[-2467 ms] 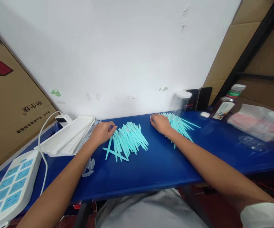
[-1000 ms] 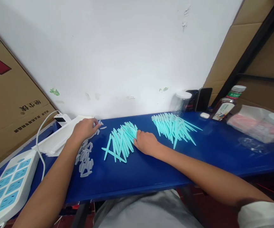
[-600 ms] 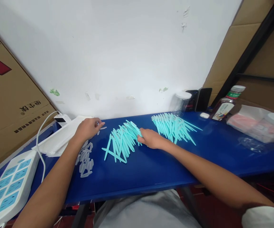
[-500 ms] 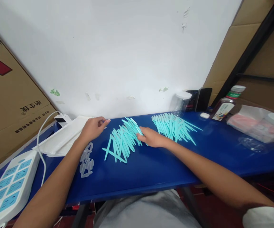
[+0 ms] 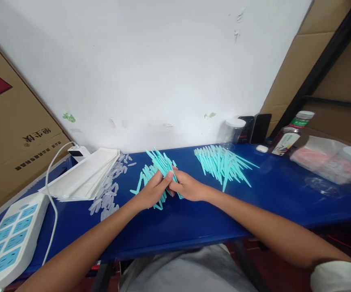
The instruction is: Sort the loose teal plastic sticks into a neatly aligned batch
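Jutting btwn hands point(image 5: 189, 186): teal sticks point(image 5: 162, 162)

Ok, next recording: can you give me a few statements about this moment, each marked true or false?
1. The left hand and right hand both hold the bundle of teal sticks. True.
2. The power strip lies to the right of both hands. False: the power strip lies to their left.
3. The translucent pieces lie beside the white stack. True.
4. The jar near the wall lies on its side. False: the jar stands upright.
5. A separate stick pile lies farther right than the bundle. True.
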A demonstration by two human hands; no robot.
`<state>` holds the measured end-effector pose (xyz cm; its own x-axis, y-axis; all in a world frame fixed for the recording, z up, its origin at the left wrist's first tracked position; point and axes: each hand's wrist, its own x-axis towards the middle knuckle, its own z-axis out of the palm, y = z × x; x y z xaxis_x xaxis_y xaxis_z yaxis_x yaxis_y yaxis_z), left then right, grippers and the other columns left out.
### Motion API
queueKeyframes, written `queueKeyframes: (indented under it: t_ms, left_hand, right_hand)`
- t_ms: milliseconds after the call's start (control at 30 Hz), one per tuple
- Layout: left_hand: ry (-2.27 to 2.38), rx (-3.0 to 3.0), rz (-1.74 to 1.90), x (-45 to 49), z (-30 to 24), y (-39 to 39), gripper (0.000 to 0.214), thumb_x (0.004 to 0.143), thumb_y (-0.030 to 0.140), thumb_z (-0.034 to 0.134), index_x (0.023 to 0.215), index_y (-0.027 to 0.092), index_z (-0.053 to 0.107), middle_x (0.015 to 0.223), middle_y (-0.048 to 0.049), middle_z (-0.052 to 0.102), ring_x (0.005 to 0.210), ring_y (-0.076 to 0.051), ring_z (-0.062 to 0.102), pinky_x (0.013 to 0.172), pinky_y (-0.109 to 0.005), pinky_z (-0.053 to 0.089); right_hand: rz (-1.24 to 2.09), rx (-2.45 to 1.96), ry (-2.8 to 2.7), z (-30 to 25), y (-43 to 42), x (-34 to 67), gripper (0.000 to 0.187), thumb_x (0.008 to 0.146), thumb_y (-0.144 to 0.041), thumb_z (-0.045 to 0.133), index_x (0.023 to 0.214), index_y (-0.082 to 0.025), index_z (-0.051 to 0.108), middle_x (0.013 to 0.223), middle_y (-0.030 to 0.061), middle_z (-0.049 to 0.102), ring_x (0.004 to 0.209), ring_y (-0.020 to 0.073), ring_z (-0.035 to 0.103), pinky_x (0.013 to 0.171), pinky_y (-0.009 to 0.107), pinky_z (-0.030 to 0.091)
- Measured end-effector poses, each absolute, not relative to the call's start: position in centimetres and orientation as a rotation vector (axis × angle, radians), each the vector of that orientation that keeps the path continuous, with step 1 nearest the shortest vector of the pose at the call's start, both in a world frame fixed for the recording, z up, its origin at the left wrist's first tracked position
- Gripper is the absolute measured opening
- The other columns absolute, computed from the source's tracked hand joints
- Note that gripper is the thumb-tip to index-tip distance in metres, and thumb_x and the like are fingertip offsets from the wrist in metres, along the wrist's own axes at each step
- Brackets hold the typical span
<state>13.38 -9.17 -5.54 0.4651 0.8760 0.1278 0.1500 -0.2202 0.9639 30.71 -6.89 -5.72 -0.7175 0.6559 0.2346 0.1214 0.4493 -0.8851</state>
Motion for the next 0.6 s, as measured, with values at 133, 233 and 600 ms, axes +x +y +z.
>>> queueKeyframes:
  t_ms: [133, 233, 600]
  left_hand:
    - [0.87, 1.585, 0.77, 13.6, -5.1, -9.7, 0.061, 0.101, 0.067, 0.039, 0.138, 0.019, 0.046, 0.062, -0.0001, 0.067, 0.057, -0.021, 0.071, 0.056, -0.028, 0.052]
    - [0.885, 1.57, 0.838, 13.6, -4.9, -9.7, 0.055, 0.099, 0.066, 0.045, 0.127, 0.02, 0.054, 0.067, -0.0006, 0.068, 0.061, -0.021, 0.072, 0.064, -0.031, 0.056]
    - [0.776, 1.557, 0.724, 13.1, -4.4, -9.1, 0.051, 0.096, 0.059, 0.06, 0.12, 0.014, 0.064, 0.074, -0.0051, 0.072, 0.069, -0.025, 0.075, 0.07, -0.038, 0.062]
  right_hand:
    - [1.502, -0.601, -2.051, -5.5, -7.4, 30.4, 0.026, 0.099, -0.021, 0.041, 0.075, -0.019, 0.049, 0.06, -0.004, 0.056, 0.049, 0.0112, 0.057, 0.049, 0.023, 0.048]
    - [1.538, -0.581, -2.017, -5.5, -7.4, 30.6, 0.028, 0.1, -0.021, 0.04, 0.072, -0.02, 0.046, 0.054, -0.0057, 0.052, 0.044, 0.0098, 0.053, 0.049, 0.022, 0.045]
    - [1.635, -0.62, -1.961, -5.8, -7.8, 30.4, 0.04, 0.099, -0.023, 0.048, 0.059, -0.019, 0.046, 0.053, -0.0045, 0.051, 0.047, 0.0085, 0.056, 0.058, 0.024, 0.051]
